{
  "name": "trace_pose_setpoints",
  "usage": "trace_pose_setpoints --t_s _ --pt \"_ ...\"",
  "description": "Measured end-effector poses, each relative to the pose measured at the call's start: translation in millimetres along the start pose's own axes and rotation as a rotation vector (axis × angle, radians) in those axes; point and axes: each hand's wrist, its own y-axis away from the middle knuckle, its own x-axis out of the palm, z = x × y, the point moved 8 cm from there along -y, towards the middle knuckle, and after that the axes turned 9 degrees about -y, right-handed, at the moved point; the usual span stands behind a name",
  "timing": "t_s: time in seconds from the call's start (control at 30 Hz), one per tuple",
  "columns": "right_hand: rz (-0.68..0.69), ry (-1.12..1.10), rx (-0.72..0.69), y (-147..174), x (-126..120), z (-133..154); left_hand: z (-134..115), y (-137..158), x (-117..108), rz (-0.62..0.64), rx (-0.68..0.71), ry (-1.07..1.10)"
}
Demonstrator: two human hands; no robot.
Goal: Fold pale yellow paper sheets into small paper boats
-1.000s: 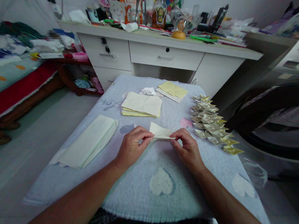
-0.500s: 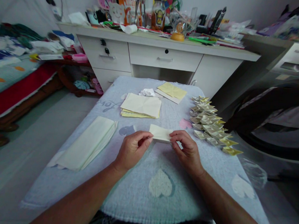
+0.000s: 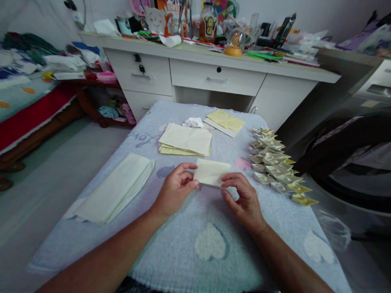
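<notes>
A small folded sheet of cream paper (image 3: 211,172) is between my two hands, above the cloth in front of me. My left hand (image 3: 175,187) grips its left edge, with the thumb at the lower corner and the fingers at the side. At the right edge, my right hand (image 3: 243,199) has its fingertips over the paper and the thumb just below, in a loose grip. Behind lies a stack of cream and yellow paper sheets (image 3: 186,138). To the right, several folded paper pieces with pointed ends (image 3: 273,161) stand in rows.
A long folded bundle of pale paper (image 3: 114,188) lies at left on the blue tablecloth (image 3: 163,258). Crumpled white paper (image 3: 193,122) and yellow sheets (image 3: 228,119) are at the back. Beyond stands a cluttered white desk (image 3: 216,62); a front-loading washing machine (image 3: 382,93) is at right.
The paper now shows more of its face, tilted up toward me. My left fingers have spread along its side, and my right thumb has dropped slightly from the edge. The view has shifted a little.
</notes>
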Motion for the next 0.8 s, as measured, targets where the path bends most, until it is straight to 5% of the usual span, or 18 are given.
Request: trace_pose_setpoints --t_s 0.23,0.57,0.8 --pt "-0.183 -0.047 0.057 2.7 -13.0 -13.2 -7.5 3.2 -4.7 -0.06 0.071 -0.325" --pt "-0.096 0.397 -0.148 0.3 -4.5 9.7 -15.9 8.7 0.0 -0.123 0.258 -0.633" --pt "-0.082 0.505 -0.234 2.3 -1.5 15.5 -21.1 11.5 6.2 -0.117 0.314 -0.684"
